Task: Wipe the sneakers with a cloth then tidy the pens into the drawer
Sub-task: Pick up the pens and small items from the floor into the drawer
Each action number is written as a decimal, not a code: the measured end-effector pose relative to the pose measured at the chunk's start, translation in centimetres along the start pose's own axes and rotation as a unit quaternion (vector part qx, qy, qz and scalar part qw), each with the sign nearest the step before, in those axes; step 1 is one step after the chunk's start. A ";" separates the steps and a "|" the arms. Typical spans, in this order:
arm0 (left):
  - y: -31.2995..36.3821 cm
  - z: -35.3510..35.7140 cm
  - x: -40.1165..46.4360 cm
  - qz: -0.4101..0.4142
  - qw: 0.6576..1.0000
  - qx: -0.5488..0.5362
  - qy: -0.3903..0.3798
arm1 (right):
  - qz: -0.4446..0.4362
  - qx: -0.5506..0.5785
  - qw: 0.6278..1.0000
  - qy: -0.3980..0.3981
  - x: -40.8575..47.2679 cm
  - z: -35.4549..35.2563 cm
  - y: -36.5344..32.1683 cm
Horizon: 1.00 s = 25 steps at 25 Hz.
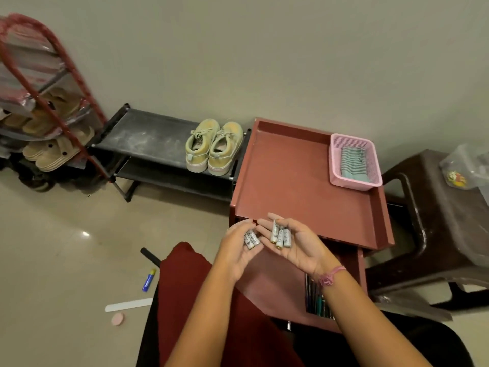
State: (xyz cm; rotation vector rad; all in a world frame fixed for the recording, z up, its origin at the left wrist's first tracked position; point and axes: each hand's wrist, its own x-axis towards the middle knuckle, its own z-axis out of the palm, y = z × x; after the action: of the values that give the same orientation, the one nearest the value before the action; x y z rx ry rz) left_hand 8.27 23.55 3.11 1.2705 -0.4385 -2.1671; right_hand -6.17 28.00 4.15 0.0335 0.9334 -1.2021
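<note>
— Looking from the biggest thing down: where does the work lie from the hands?

— The red cabinet (304, 186) sits straight ahead, and its open drawer (361, 271) is pulled out directly beneath the hands. The pens (317, 300) lie inside it, under the right wrist, their long axes running away from the person. So the right hand (299, 247) is the nearer one.

— And the sneakers?

— The pale green sneakers (214, 147) stand as a pair on the black shoe rack (148, 136), ahead and to the left, heels toward us. The striped cloth (353, 162) is folded in the pink basket (370, 181) on the cabinet's top.

— What are the hands doing?

— The right hand is palm up, cradling three batteries (280, 235). The left hand (238, 247) holds two more between its fingers.

— On the floor?

— A blue marker (148, 280), left of the knee; I judge it needs tidying too.
</note>
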 end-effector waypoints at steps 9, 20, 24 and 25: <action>-7.4 -1.6 4.0 -0.106 0.987 0.112 0.040 | 0.007 -0.080 0.981 0.174 -1.4 -11.3 3.3; -7.1 -0.1 6.7 -0.079 0.985 0.154 0.014 | 0.067 -0.546 0.782 0.293 6.2 -19.5 7.4; -6.5 -0.7 7.4 -0.074 0.986 0.143 0.043 | 0.100 -0.638 0.703 0.298 8.1 -19.8 9.0; -6.5 -0.8 7.4 -0.075 0.986 0.141 0.045 | 0.105 -0.658 0.685 0.295 8.2 -19.9 9.4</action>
State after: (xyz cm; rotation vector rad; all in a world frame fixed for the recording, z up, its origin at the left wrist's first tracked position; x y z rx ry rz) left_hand 4.14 23.88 -5.86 1.5944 -0.6498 -2.2158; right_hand -10.11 35.03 -17.95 -0.6484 2.1376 -0.0355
